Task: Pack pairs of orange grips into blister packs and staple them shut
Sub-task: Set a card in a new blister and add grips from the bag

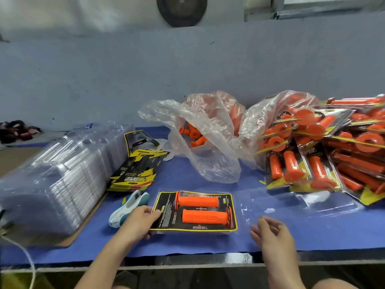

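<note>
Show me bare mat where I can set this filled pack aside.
Bare mat lies at the front right, between the right hand and the pile of finished packs. A smaller patch sits between the card inserts and the plastic bag. Left is crowded: stapler, blister stack.

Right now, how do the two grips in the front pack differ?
The upper grip has its flange at the left end, the lower grip at the right end. The upper grip lies farther from the person, the lower grip nearer. Both orange, parallel, on the black card.
</note>
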Tool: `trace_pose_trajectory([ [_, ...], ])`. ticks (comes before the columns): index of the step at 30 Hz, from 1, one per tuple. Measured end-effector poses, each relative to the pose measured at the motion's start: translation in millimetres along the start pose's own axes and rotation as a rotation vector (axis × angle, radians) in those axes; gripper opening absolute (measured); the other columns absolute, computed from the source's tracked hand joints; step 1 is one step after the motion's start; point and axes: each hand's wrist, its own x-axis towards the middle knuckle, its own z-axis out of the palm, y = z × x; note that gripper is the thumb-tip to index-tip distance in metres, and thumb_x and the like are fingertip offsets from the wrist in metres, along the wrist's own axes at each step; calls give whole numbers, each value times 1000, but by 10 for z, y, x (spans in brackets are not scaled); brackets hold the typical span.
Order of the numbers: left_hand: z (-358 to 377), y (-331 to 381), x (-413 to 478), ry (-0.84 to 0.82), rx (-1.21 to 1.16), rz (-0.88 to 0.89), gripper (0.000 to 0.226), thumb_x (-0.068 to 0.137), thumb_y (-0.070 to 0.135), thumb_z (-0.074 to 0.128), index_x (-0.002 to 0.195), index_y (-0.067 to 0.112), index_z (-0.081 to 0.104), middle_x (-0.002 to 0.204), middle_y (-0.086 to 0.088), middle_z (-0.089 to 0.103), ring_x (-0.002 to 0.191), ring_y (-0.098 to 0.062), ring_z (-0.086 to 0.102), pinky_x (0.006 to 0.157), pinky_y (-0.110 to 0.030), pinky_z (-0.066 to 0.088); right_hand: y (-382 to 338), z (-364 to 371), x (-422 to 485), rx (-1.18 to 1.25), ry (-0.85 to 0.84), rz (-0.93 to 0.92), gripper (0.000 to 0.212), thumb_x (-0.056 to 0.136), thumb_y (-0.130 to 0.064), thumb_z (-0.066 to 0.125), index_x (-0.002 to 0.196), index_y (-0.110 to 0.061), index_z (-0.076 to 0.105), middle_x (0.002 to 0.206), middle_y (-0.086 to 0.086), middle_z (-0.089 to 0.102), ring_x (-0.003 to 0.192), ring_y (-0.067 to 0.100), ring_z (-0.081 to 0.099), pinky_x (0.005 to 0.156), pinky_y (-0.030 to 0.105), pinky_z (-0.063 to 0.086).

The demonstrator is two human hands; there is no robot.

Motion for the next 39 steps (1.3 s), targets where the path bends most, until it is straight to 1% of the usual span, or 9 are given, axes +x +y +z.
trace_pose_trajectory([
  [6, -8, -55, -37, 13, -14, 13, 15, 99, 23, 56, 87, 17, 62, 62, 19, 70, 45, 1, 59, 41, -18, 44, 54, 117, -151, -233, 92, -392, 27, 90, -9, 65, 95, -31, 50, 110, -1, 50, 91, 17, 59, 74, 32, 43],
  [11, -5, -104, -40, 2, -46, 18, 13, 99, 27, 57, 93, 16, 62, 70, 16, 74, 54, 0, 64, 45, -18, 46, 127, 101, -163, -739, -39, -1103, 10, 98, -25, 56, 104, -33, 57, 92, -13, 52, 78, 15, 49, 62, 33, 50],
  [13, -18, -124, -42, -16, -56, 42, 15, 100, 26, 56, 94, 15, 64, 70, 14, 74, 54, 1, 64, 45, -17, 45, 210, 74, -84, -1021, -53, -1358, 25, 102, -34, 41, 107, -29, 65, 92, -8, 54, 78, 18, 47, 61, 32, 49],
  [19, -143, -159, -61, -83, -294, 8, 21, 103, 17, 50, 98, 4, 66, 76, -6, 61, 68, -16, 51, 50, -21, 47, 291, -7, 77, -1216, -142, -1498, 23, 74, -26, 62, 95, -28, 71, 86, 0, 60, 77, 24, 56, 76, 34, 35],
  [21, -231, -111, -119, 80, -420, 1, 17, 104, 16, 45, 103, 10, 61, 85, -12, 63, 69, -22, 53, 56, -27, 48, 231, -25, 106, -1275, -216, -1543, 31, 70, -11, 61, 97, -26, 68, 87, 0, 58, 72, 25, 57, 77, 35, 37],
  [24, -120, 45, -334, 486, 37, 471, 8, 101, 23, 52, 103, 25, 60, 104, 2, 64, 94, -17, 58, 81, -31, 43, 137, -14, 109, -1296, -276, -1564, 36, 70, -6, 51, 94, -25, 69, 85, -2, 59, 72, 23, 56, 76, 33, 39],
  [28, 509, 302, -654, 241, 630, 1016, 21, 91, 46, 53, 108, 35, 58, 103, 14, 57, 97, -9, 54, 84, -27, 44, 70, -7, 146, -1302, -370, -1553, 28, 77, -13, 55, 97, -27, 68, 87, -5, 58, 76, 20, 59, 80, 33, 38],
  [36, 519, 53, -402, 303, 902, 1183, 15, 82, 14, 74, 86, 23, 63, 82, 4, 58, 74, -18, 57, 64, -32, 50, -77, -293, 414, -1376, -414, -1526, 23, 75, -13, 66, 92, -28, 68, 84, -8, 59, 71, 20, 61, 78, 31, 37],
  [39, 345, -42, -405, 350, 906, 1230, 11, 91, 16, 68, 84, 22, 62, 80, 4, 54, 72, -19, 50, 72, -29, 46, -184, -317, 507, -1383, -398, -1539, 23, 86, -24, 47, 88, -28, 70, 83, -8, 62, 70, 20, 63, 79, 32, 38],
])
